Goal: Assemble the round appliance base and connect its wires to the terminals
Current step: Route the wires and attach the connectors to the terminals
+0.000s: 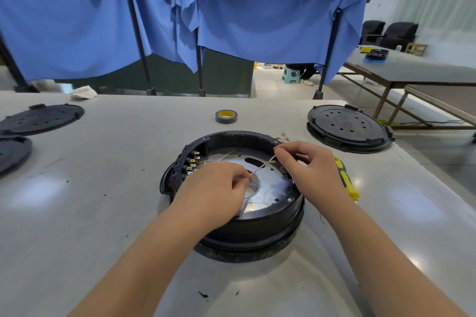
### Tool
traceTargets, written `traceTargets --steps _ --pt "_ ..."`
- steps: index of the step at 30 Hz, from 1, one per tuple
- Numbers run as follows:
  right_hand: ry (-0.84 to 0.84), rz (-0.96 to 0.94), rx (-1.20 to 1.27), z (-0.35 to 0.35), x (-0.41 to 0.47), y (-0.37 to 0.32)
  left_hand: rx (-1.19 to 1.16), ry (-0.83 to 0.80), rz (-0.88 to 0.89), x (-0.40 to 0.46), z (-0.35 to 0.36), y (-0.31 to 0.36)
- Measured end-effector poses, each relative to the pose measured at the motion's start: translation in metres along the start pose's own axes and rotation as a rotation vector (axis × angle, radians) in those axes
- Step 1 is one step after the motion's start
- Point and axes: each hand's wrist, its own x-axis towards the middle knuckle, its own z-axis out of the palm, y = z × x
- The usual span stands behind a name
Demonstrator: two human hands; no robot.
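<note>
From where I watch, both forearms reach forward over the grey table (103, 213) and meet above the round black base (257, 226), which sits at the table's centre with its open side up and a shiny metal plate (273, 182) inside. Starting at the left, I count two flat black covers (41, 118) near the table's left edge, one partly cut off by the frame. The left hand (219, 185) hovers over the base's left half, knuckles up, fingers curled, thumb and forefinger pinched tight on the near end of one thin pale wire (260, 168). A row of brass terminals (193, 162) lines the inner left wall (I make out about four, though they are small). One grey tape roll (226, 116) lies beyond the base. The right hand (306, 164) is bent at the wrist over the right rim, fingertips closed on the same wire's far end near its ring lug. One yellow-and-green screwdriver (346, 178) lies just right of the base, and a stack of black covers (349, 124) stands further right.
</note>
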Motion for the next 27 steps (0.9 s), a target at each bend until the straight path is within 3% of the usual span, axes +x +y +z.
traceTargets --steps 10,15,21,27 --pt "-0.040 0.018 0.059 -0.001 0.001 0.002 -0.415 -0.020 -0.053 0.025 -0.006 0.019" --pt "-0.080 0.016 -0.002 -0.002 0.001 0.001 -0.585 -0.155 -0.159 0.045 0.004 0.036" --pt "-0.070 -0.013 -0.028 -0.002 0.002 0.001 -0.553 -0.167 -0.093 0.054 0.000 0.027" --pt "-0.005 0.083 0.078 0.001 0.002 0.005 -0.338 -0.336 0.088 0.061 -0.008 0.025"
